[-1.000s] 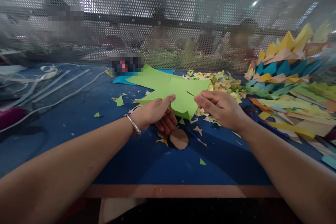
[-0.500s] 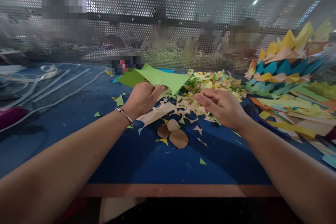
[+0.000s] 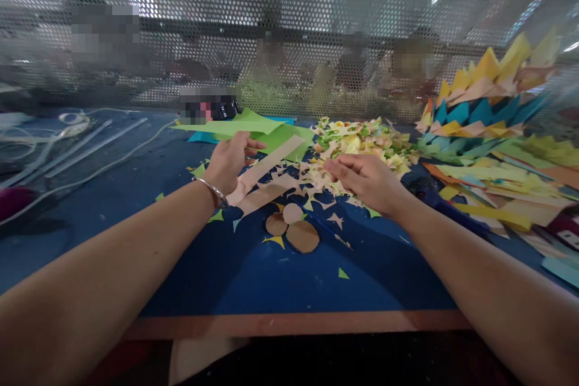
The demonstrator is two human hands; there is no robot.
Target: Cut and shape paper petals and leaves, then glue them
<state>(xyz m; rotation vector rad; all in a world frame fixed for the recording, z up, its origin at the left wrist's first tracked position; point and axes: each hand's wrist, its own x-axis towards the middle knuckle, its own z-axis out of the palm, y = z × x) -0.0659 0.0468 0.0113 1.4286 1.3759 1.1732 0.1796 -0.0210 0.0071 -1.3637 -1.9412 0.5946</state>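
My left hand (image 3: 231, 163) is open, its fingers apart and stretched to the right, just in front of green paper sheets (image 3: 284, 139). A peach paper strip (image 3: 278, 157) lies beside it, slanting from below the hand across the green paper. My right hand (image 3: 362, 180) is closed in a pinch above the near side of the heap of paper scraps (image 3: 362, 139); what its fingertips hold, if anything, is too small to make out. Between the hands and the table edge lie two brown discs (image 3: 303, 236), a paler disc (image 3: 292, 213) and a blue pen-like stick (image 3: 337, 235).
A layered stack of zigzag-cut paper (image 3: 488, 108) stands at the far right, with coloured paper strips (image 3: 502, 193) before it. Clear plastic strips (image 3: 79, 148) and a white cable (image 3: 117, 160) lie left. A phone (image 3: 225, 110) leans near the perforated screen (image 3: 307, 72).
My left hand has let go of the green paper and opened. The green sheet has dropped back and to the left, and a peach strip now shows. My right hand stays pinched.
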